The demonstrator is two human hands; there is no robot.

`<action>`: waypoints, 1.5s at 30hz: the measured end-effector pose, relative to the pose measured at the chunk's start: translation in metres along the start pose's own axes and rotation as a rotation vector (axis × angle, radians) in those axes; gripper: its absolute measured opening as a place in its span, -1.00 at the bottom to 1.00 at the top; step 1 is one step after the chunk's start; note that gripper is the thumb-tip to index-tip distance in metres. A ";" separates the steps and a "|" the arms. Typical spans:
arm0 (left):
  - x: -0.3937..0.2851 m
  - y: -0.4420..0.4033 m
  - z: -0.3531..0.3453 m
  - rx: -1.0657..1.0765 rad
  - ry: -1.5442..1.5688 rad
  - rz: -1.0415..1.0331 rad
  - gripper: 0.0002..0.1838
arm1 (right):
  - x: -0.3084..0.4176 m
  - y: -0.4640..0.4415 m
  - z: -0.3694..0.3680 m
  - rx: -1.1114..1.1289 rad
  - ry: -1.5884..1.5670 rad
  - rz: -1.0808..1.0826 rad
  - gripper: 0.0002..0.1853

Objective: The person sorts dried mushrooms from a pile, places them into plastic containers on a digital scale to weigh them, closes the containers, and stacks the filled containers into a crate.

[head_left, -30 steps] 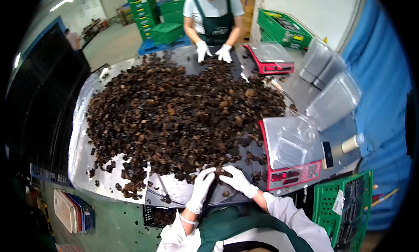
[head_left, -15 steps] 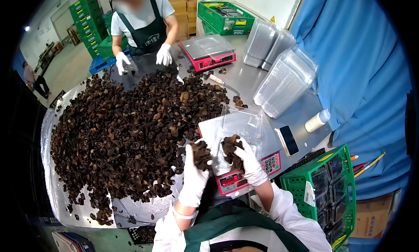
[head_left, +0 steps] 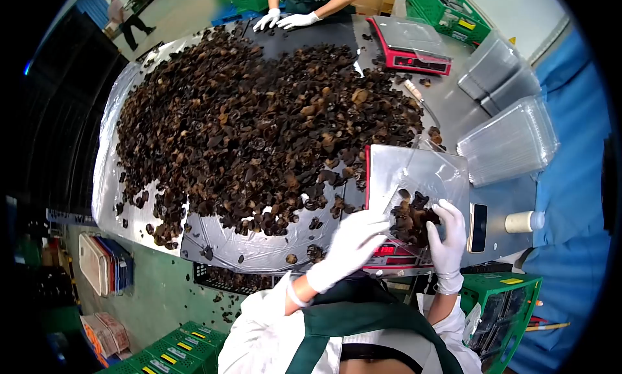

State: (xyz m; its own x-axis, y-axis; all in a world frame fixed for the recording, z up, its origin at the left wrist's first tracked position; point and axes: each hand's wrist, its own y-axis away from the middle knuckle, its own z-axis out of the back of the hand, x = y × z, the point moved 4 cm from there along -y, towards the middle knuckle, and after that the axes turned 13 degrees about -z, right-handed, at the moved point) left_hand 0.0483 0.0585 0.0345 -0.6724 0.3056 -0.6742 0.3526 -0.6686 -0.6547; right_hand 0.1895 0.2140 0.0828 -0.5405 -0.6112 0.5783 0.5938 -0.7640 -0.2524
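A clear plastic box (head_left: 405,179) with its lid folded back rests on the near red scale (head_left: 368,179). Dark wood ear mushrooms (head_left: 409,220) lie in its near part. On the left, my white-gloved left hand (head_left: 356,243) stretches its fingers toward the box's edge, with nothing seen in them; whether they touch it I cannot tell. My right hand (head_left: 448,236), also gloved, curves round the right side of the mushrooms, thumb and fingers apart. A big heap of wood ear mushrooms (head_left: 259,128) spreads over the table to the left. Red digits glow on the scale's display.
Across the table a co-worker's gloved hands (head_left: 299,21) rest near the heap. A second red scale (head_left: 414,43), a knife (head_left: 414,92), stacked clear boxes (head_left: 508,140), a phone (head_left: 478,228) and a white bottle (head_left: 523,222) lie to the right. A green crate (head_left: 518,280) stands below.
Both my hands held mushrooms earlier; now the mushrooms lie in the box and my left hand is free of them. The view has swung, so the table appears further left and up.
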 end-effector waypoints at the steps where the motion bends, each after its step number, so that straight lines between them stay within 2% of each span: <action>1: 0.010 0.017 0.021 -0.006 -0.163 0.000 -0.79 | 0.009 0.000 0.001 -0.015 -0.056 0.005 -0.67; 3: 0.033 0.059 0.068 -0.084 -0.416 0.197 -0.87 | 0.034 0.001 -0.009 0.082 -0.140 0.056 -0.69; 4: 0.049 0.086 0.088 -0.168 -0.512 0.248 -0.82 | 0.048 0.003 -0.018 0.175 -0.220 0.102 -0.70; 6: 0.067 0.120 0.118 -0.101 -0.722 0.390 -0.74 | 0.077 0.013 -0.055 0.329 -0.269 0.131 -0.77; 8: 0.079 0.144 0.131 0.055 -0.774 0.422 -0.72 | 0.094 0.020 -0.110 0.487 -0.447 0.202 -0.78; 10: 0.084 0.162 0.133 0.112 -0.693 0.402 -0.77 | 0.101 0.030 -0.174 0.523 -0.246 0.279 -0.78; 12: 0.077 0.168 0.135 0.152 -0.668 0.371 -0.82 | 0.107 0.044 -0.226 0.446 -0.233 0.343 -0.74; 14: 0.073 0.177 0.142 0.143 -0.664 0.344 -0.84 | 0.111 0.057 -0.266 0.356 0.069 0.465 -0.76; 15: 0.072 0.185 0.149 0.090 -0.622 0.408 -0.85 | 0.111 0.059 -0.275 0.359 0.071 0.469 -0.76; 17: 0.071 0.199 0.168 -0.008 -0.548 0.489 -0.85 | 0.103 0.060 -0.294 0.403 0.270 0.410 -0.79; 20: 0.066 0.210 0.208 -0.189 -0.393 0.597 -0.87 | 0.100 0.058 -0.276 0.397 0.048 0.268 -0.86; 21: 0.063 0.212 0.223 -0.209 -0.410 0.594 -0.88 | 0.107 0.062 -0.264 0.501 -0.063 0.141 -0.85; 22: 0.065 0.218 0.236 -0.256 -0.401 0.581 -0.92 | 0.116 0.072 -0.260 0.576 -0.118 0.172 -0.79; 24: 0.067 0.224 0.256 -0.266 -0.466 0.572 -0.90 | 0.150 0.104 -0.253 0.952 -0.176 0.351 -0.62; 25: 0.072 0.229 0.262 -0.245 -0.445 0.634 -0.85 | 0.167 0.111 -0.245 0.963 -0.199 0.407 -0.54; 26: 0.075 0.228 0.262 -0.246 -0.442 0.631 -0.85 | 0.181 0.116 -0.243 0.973 -0.222 0.467 -0.46; 27: 0.076 0.221 0.261 -0.199 -0.490 0.590 -0.85 | 0.187 0.107 -0.254 0.875 -0.226 0.522 -0.33; 28: 0.077 0.214 0.258 -0.152 -0.539 0.551 -0.85 | 0.193 0.090 -0.264 0.748 -0.296 0.483 -0.28; 29: 0.084 0.212 0.253 -0.124 -0.551 0.523 -0.84 | 0.208 0.071 -0.270 0.755 -0.124 0.347 -0.15; 30: 0.095 0.217 0.246 -0.093 -0.549 0.492 -0.67 | 0.214 0.054 -0.281 0.683 -0.107 0.376 -0.07; 32: 0.089 0.196 0.232 -0.068 -0.692 0.436 -0.45 | 0.223 0.036 -0.303 0.610 0.177 0.438 -0.02; 34: 0.095 0.198 0.220 0.000 -0.678 0.414 -0.31 | 0.210 0.045 -0.322 0.633 0.235 0.552 -0.04; 35: 0.098 0.204 0.215 0.032 -0.635 0.420 -0.35 | 0.204 0.058 -0.327 0.615 0.354 0.656 -0.14; 36: 0.092 0.203 0.214 0.054 -0.667 0.362 -0.42 | 0.197 0.069 -0.325 0.549 0.298 0.739 -0.31; 38: 0.092 0.223 0.210 0.035 -0.606 0.308 -0.50 | 0.182 0.091 -0.317 0.604 0.296 0.686 -0.52; 40: 0.083 0.232 0.211 0.048 -0.580 0.259 -0.55 | 0.167 0.109 -0.298 0.536 0.260 0.745 -0.61; 41: 0.084 0.243 0.210 0.077 -0.546 0.291 -0.52 | 0.158 0.116 -0.289 0.623 0.266 0.694 -0.63; 43: 0.081 0.247 0.211 0.104 -0.510 0.322 -0.49 | 0.143 0.128 -0.274 0.593 0.152 0.716 -0.66; 45: 0.072 0.240 0.217 0.085 -0.646 0.358 -0.40 | 0.141 0.126 -0.261 0.610 0.025 0.667 -0.65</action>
State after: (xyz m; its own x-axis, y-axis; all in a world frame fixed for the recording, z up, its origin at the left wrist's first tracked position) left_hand -0.0568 -0.2276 -0.0969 -0.7840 -0.3832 -0.4884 0.5880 -0.7107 -0.3862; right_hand 0.0324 -0.0220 -0.0699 0.0206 -0.8976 0.4402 0.9975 -0.0112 -0.0696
